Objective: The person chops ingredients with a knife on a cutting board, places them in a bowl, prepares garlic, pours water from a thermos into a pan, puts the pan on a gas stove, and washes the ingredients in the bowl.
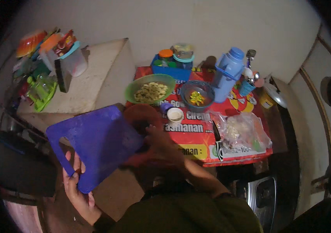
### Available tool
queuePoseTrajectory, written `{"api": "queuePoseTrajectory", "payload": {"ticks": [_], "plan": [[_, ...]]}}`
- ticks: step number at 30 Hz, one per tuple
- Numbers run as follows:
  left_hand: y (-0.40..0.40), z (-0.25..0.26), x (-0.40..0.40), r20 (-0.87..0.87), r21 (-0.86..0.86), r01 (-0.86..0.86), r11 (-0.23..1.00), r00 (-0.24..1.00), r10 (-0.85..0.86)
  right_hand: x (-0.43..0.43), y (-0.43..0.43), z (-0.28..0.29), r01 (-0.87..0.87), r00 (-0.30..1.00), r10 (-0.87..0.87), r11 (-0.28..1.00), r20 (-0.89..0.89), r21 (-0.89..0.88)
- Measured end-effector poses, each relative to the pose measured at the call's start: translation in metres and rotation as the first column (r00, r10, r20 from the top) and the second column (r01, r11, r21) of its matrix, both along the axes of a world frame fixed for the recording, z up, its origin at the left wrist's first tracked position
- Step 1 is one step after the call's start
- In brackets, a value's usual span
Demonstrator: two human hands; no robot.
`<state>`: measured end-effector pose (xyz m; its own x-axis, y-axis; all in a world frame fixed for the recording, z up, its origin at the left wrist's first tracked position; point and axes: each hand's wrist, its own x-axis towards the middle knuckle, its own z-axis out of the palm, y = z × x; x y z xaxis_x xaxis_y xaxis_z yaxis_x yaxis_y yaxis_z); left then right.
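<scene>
My left hand (75, 177) grips the handle slot of a purple cutting board (98, 139), which is held tilted off the table's left front side. Close to the board's right edge, my right hand (156, 138) reaches over the front left of the table in shadow; its fingers are blurred, and whether it holds anything is unclear. Beside it lies a dark reddish round thing (142, 112), perhaps a bowl or mortar. Behind stand a green bowl (129, 93) of pale chopped pieces and a dark bowl (209, 103) of yellow and green pieces. A small white cup (175, 115) stands nearer.
A red printed banner (188, 128) covers the table. A knife (217, 135) lies beside a clear plastic bag (247, 131) at the right. A blue flask (226, 75), a utensil cup (245, 88) and a blue basket (171, 71) stand behind. Containers fill a ledge (104, 61) at left.
</scene>
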<state>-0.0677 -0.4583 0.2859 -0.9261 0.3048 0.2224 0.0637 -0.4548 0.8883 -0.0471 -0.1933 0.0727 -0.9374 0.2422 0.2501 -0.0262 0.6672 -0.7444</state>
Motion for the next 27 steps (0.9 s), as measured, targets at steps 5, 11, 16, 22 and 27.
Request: {"api": "queuePoseTrajectory", "payload": {"ticks": [5, 11, 16, 22, 27], "plan": [[0.049, -0.037, 0.007, 0.165, 0.023, 0.216, 0.976, 0.962, -0.217, 0.102, 0.047, 0.022, 0.624, 0.729, -0.683, 0.682, -0.029, -0.383], [0.111, -0.166, 0.034, 0.650, 0.300, 0.576, 0.760, 0.460, -0.605, 0.203, 0.119, -0.062, 0.787, 0.597, -0.794, 0.553, 0.112, -0.275], [0.113, -0.251, 0.049, 0.788, 0.456, 0.483, 0.748, 0.171, -0.591, 0.163, 0.090, 0.004, 0.654, 0.725, -0.689, 0.695, -0.015, -0.299], [0.094, -0.210, 0.045, 0.756, 0.322, 0.553, 0.768, 0.338, -0.561, 0.049, 0.040, 0.074, 0.115, 0.987, -0.142, 0.948, -0.072, -0.296], [0.004, -0.143, 0.013, 0.498, -0.050, 0.415, 0.908, 0.799, -0.337, -0.025, 0.054, 0.113, 0.129, 0.992, -0.121, 0.892, 0.045, -0.434]]}}
